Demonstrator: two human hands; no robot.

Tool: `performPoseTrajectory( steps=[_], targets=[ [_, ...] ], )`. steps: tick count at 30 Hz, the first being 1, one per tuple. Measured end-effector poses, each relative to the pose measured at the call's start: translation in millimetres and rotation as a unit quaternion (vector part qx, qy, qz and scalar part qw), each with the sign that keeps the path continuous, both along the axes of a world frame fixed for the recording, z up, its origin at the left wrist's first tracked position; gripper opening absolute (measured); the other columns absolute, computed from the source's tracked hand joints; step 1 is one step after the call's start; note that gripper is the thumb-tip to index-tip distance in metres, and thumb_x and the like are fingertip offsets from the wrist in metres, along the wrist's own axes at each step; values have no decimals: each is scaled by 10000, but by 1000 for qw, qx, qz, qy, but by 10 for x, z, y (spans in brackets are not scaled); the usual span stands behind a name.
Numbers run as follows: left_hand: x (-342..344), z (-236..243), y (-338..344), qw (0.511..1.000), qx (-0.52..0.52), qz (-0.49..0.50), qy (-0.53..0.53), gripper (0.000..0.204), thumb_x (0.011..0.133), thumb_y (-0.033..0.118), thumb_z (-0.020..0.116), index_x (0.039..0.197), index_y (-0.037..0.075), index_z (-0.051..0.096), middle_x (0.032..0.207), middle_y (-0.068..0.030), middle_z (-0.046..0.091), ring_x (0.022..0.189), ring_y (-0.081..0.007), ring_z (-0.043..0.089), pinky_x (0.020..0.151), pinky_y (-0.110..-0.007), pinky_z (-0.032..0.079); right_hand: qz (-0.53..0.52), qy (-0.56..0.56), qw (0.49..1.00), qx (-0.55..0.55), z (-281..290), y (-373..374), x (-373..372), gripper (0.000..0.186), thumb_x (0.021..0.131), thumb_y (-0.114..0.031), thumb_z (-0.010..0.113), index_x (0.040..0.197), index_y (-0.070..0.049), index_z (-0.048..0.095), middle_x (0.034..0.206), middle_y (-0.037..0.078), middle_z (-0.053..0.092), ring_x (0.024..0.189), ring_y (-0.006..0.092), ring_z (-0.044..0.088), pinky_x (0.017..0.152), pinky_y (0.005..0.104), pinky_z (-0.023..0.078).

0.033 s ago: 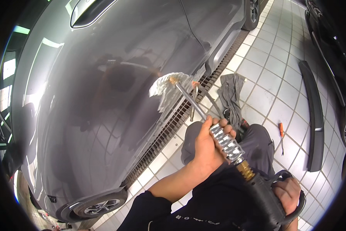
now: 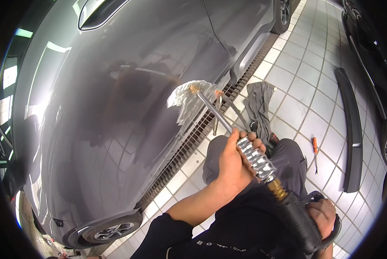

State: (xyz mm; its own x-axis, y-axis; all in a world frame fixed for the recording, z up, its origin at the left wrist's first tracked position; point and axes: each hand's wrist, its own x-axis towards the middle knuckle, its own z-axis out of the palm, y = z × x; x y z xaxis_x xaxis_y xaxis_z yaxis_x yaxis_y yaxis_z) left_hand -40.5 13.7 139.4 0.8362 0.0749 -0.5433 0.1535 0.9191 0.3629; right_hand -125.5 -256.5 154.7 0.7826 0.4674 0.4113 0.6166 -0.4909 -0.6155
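Observation:
My left hand (image 2: pixel 232 166) wraps round the ribbed chrome sleeve of a spot-weld dent puller (image 2: pixel 258 160). The tool's steel shaft slants up and left, and its copper-coloured tip meets a bare-metal patch (image 2: pixel 182 98) on the grey car door (image 2: pixel 115 103). Behind the sleeve come a brass coupling and a black body, blurred by motion. My right hand (image 2: pixel 322 216) is closed on the looped handle at the black body's rear; its fingertips are partly hidden. Beside the patch, an orange-tipped clamp-like piece (image 2: pixel 219 93) with a cable sits at the door's lower edge.
A dark floor grating (image 2: pixel 176 157) runs along under the car. On the white tiles lie a grey cloth (image 2: pixel 258 101), an orange-handled screwdriver-like tool (image 2: pixel 315 149) and a long black trim strip (image 2: pixel 352 138). A dark car (image 2: pixel 366 47) stands at the right.
The puller's rear and sleeve have shifted slightly right, and its black body is now smeared by motion. The tip stays at the bare patch; both hands keep their hold.

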Motion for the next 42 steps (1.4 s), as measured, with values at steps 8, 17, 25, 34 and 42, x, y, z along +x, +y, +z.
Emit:
performPoseTrajectory(
  steps=[8, 17, 25, 34, 42],
  targets=[
    [101, -1, -90, 997, -34, -65, -15, 255, 981, 342, 522, 930, 92, 518, 923, -57, 587, 936, -248, 591, 909, -407, 478, -132, 128, 983, 18, -351, -147, -299, 124, 655, 7, 638, 764, -19, 585, 696, 124, 588, 617, 296, 600, 562, 342, 466],
    [124, -45, 2, 998, -23, -59, -28, 214, 983, 293, 531, 903, 98, 495, 855, -51, 585, 807, -202, 600, 794, -406, 527, -45, 68, 995, 50, -219, -72, -87, 193, 742, -136, 691, 841, -7, 587, 752, 128, 631, 631, 283, 599, 587, 359, 469],
    [193, -40, 46, 998, -51, -39, -23, 260, 965, 340, 545, 868, 112, 463, 842, -49, 555, 778, -206, 600, 731, -385, 540, -28, -21, 999, 4, 4, -16, 49, 224, 740, -198, 703, 807, -16, 589, 764, 110, 639, 558, 226, 551, 529, 334, 409],
    [104, -126, -34, 995, -76, -1, -68, 264, 973, 346, 537, 918, 106, 441, 874, -42, 540, 747, -164, 550, 706, -351, 526, 11, -21, 1000, -10, 10, -24, 12, 238, 729, -199, 697, 833, -9, 600, 783, 123, 646, 582, 252, 572, 542, 345, 434],
    [123, -18, -97, 998, -8, -46, -31, 269, 986, 360, 512, 972, 92, 496, 920, -76, 578, 921, -245, 594, 887, -427, 493, -216, 377, 881, 188, -562, -180, -619, 160, 695, -42, 653, 837, -10, 588, 732, 123, 601, 608, 284, 589, 570, 337, 466]
  ],
)
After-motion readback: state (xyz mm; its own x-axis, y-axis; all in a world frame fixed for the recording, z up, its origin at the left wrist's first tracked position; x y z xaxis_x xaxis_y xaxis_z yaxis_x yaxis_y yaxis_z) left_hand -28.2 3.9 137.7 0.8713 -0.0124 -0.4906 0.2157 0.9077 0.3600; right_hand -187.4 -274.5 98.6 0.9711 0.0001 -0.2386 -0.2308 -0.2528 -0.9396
